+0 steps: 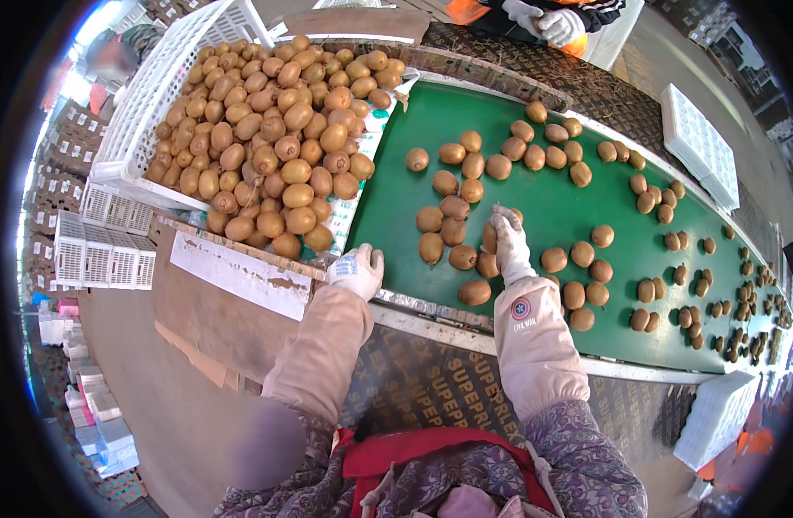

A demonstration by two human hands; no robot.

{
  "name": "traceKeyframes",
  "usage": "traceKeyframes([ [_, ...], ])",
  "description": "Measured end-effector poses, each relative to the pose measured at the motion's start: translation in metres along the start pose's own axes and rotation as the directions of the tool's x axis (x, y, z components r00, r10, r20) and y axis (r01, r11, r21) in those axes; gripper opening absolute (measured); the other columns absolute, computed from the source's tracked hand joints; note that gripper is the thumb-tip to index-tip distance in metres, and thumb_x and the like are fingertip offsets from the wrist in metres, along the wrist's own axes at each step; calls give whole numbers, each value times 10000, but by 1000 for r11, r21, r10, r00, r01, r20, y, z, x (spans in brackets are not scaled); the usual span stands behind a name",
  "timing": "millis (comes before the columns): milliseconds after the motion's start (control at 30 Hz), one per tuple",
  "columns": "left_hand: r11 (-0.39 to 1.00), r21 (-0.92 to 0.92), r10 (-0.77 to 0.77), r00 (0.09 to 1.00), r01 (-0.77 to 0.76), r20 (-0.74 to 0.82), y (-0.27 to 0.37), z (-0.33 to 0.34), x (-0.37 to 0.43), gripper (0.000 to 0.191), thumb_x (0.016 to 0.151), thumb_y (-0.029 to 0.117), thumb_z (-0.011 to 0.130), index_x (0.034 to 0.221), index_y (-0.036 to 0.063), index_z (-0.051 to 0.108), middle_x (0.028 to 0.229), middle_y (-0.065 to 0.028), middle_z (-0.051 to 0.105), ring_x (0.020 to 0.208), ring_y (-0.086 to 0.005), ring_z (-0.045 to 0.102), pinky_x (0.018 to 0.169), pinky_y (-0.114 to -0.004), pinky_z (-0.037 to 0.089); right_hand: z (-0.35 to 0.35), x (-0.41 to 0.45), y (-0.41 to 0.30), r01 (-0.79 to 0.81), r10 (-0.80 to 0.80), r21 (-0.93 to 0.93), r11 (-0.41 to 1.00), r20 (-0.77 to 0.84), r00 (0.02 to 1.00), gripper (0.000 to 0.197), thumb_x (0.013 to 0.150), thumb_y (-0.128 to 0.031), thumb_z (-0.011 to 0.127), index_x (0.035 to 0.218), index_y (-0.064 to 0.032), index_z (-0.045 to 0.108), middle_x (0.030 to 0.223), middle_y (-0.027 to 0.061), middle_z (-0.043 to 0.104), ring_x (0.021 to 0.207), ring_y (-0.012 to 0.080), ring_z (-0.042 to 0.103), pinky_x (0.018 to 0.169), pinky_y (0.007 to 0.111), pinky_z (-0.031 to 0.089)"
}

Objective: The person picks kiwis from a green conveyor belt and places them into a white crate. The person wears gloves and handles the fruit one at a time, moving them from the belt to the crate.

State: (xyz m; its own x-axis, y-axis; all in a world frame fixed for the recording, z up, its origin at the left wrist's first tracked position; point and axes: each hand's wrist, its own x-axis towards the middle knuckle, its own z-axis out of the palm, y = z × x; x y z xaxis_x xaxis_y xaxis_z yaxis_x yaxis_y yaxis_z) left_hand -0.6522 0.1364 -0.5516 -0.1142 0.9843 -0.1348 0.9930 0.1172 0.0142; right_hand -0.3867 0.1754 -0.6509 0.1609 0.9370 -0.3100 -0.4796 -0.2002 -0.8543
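Kiwifruit lie spread over a green conveyor belt. At the belt's left end a big heap of kiwifruit spills from a tilted white plastic crate. My left hand, in a white glove, rests on the near edge where the heap's board meets the belt; its fingers are slightly spread and hold no fruit. Over the belt, my gloved right hand reaches among the loose fruit, touching or beside a kiwifruit at its left. Whether it grips that fruit is partly hidden by the fingers.
Across the belt stands a person with white-gloved hands. White moulded trays are stacked on the far ledge and at the near right. White crates stand at the left. A metal rail runs along the belt's near side.
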Motion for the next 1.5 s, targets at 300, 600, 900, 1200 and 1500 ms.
traceKeyframes([
  [300,999,-38,31,999,-29,33,3,-6,5,375,919,420,409,999,102,592,1001,-169,650,940,-367,610,827,-478,469,-11,-27,39,159,-170,-73,985,-200,965,490,908,-427,569,1182,-23,610,1048,76,634,871,170,570,805,273,452],
  [600,996,-49,79,992,-74,96,-3,-8,3,359,931,399,393,1035,109,577,1035,-142,650,957,-334,624,828,-450,485,-152,-35,19,-495,-69,-798,343,-547,834,821,847,-639,409,1465,-121,259,1354,247,470,1263,393,432,1069,413,304],
  [900,990,-85,118,990,-111,77,-2,-9,0,306,932,369,424,949,97,565,972,-154,649,890,-364,621,782,-469,480,5,52,28,-277,-48,-872,403,-322,945,887,837,-637,443,1507,-154,119,1409,235,399,1230,442,446,1047,449,355],
  [1200,983,-138,134,987,-122,84,-8,-10,5,267,911,355,472,956,100,540,963,-148,644,840,-369,630,737,-490,493,102,-1,50,508,-377,-754,417,365,851,494,879,-288,546,1312,-67,455,1370,237,429,1211,423,460,978,431,428],
  [1500,968,-177,-14,667,-177,-745,-83,-87,70,454,827,173,609,1239,25,488,1205,-213,537,1113,-373,529,982,-448,415,42,-100,43,299,-296,-896,328,203,933,231,912,-275,467,960,-108,619,940,133,644,866,356,610,758,430,490],
])
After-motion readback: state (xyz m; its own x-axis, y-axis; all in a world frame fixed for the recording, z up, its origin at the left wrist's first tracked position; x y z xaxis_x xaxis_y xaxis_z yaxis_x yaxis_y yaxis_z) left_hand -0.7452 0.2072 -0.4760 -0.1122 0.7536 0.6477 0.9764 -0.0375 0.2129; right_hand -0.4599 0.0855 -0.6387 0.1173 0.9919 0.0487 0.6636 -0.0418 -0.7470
